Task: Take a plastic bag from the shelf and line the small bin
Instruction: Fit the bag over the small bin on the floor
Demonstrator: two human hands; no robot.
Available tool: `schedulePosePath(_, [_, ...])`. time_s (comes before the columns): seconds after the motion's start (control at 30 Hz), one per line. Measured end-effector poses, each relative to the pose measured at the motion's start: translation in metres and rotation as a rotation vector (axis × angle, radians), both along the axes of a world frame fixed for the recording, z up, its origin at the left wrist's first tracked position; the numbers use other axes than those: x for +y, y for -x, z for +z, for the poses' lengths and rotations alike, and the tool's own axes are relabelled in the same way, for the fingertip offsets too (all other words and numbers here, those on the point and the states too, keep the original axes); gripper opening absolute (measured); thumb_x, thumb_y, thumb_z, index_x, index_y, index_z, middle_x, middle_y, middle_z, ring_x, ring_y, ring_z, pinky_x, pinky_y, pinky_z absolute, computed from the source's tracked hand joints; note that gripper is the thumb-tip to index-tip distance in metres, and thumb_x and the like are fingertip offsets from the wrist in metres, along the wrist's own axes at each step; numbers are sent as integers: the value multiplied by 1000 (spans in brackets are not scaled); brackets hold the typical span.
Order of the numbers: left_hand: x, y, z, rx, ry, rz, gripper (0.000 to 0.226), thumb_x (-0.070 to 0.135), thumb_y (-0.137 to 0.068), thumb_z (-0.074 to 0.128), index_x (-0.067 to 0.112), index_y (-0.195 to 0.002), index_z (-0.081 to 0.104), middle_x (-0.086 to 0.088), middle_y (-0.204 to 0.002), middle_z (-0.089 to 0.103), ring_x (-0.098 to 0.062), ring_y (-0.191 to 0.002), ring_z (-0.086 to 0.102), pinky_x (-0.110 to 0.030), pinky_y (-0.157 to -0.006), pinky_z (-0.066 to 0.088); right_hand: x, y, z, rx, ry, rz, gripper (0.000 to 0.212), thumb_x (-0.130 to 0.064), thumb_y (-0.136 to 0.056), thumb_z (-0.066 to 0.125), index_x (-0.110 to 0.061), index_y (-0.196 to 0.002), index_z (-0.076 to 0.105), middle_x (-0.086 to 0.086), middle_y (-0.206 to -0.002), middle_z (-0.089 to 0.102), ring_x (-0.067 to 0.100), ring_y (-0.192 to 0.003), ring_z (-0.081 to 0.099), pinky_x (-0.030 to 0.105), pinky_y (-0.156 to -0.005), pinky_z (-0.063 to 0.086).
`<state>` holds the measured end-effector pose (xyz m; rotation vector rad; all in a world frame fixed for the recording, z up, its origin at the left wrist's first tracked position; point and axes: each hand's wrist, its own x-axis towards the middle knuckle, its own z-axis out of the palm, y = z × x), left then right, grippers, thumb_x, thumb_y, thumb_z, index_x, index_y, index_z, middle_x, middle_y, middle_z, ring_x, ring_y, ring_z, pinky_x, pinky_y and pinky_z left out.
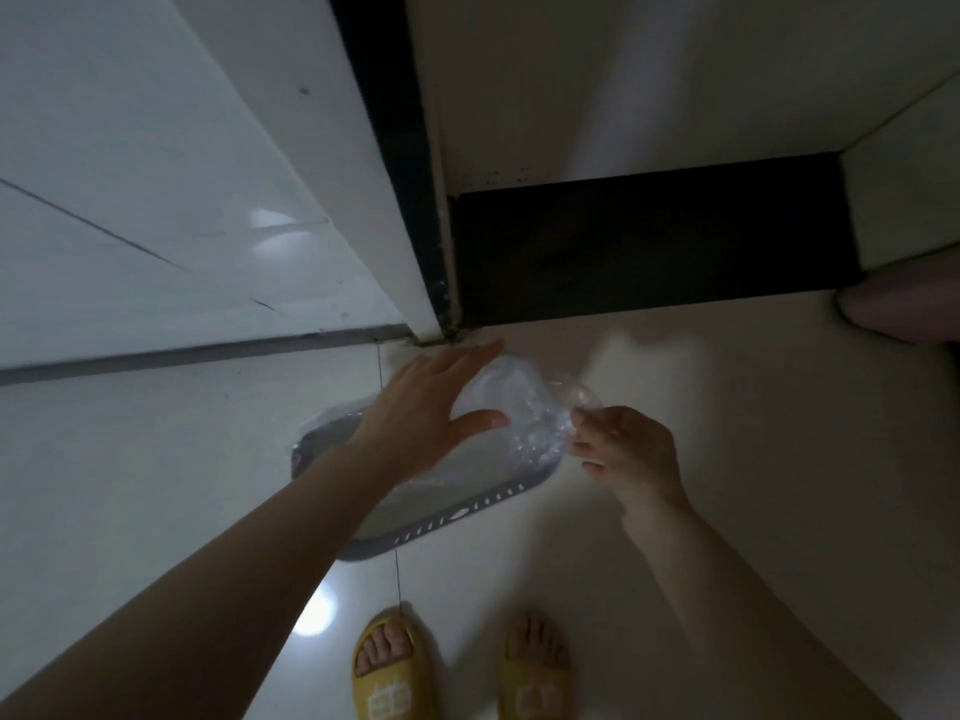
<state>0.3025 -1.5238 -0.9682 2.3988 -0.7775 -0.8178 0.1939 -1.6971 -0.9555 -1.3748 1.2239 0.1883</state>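
A small grey bin [457, 514] with slotted sides stands on the pale tiled floor, seen from above. A clear plastic bag [519, 407] is spread over its mouth and bulges up at the far right side. My left hand [421, 407] lies flat on the bag over the bin, fingers stretched out and apart. My right hand [623, 449] pinches the bag's edge at the bin's right rim. The bin's far left rim is hidden under my left forearm.
A white door [156, 174] and its dark frame edge [400, 163] rise just behind the bin. A dark skirting strip [649, 246] runs along the wall to the right. My feet in yellow slippers [389, 667] stand close in front of the bin.
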Motion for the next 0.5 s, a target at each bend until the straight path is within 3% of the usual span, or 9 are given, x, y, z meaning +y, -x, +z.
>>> schedulePosePath(0.1, [-10, -4, -9, 31, -36, 13, 87, 81, -65, 25, 37, -140, 27, -7, -142, 45, -29, -126, 45, -45, -102, 37, -11, 8, -9, -23, 23, -184, 18, -10, -80, 69, -12, -65, 58, 7, -59, 61, 3, -36, 55, 16, -42, 45])
schedulePosePath(0.2, [-9, -6, -18, 49, -58, -2, 88, 84, -62, 23, 42, -138, 25, -6, -141, 46, -28, -124, 47, -44, -97, 40, -18, 22, -25, 35, 16, -216, 18, -7, -79, 70, -9, -64, 59, 10, -56, 58, 2, -30, 47, 12, -33, 38])
schedulePosePath(0.37, [-8, -5, -18, 35, -85, -17, 86, 78, -65, 28, 39, -141, 21, -6, -144, 42, -29, -127, 44, -45, -99, 39, -8, 31, -58, 183, 89, 8, 11, -13, -75, 74, -5, -74, 67, 5, -54, 61, 10, -38, 52, 19, -45, 42])
schedulePosePath(0.43, [-5, -4, -12, 4, -87, -46, 83, 72, -69, 33, 35, -143, 22, -7, -145, 41, -29, -129, 42, -45, -103, 37, -7, 30, -62, 166, 20, -20, 15, -13, -75, 74, -1, -82, 69, 5, -56, 62, 5, -34, 53, 14, -40, 41])
schedulePosePath(0.5, [4, -2, -2, -43, -35, -1, 78, 66, -73, 39, 31, -142, 26, -8, -145, 41, -29, -129, 41, -45, -106, 35, -9, 31, -55, 142, -67, -108, 28, -18, -76, 75, 0, -95, 66, 10, -65, 64, 7, -42, 58, 17, -46, 45])
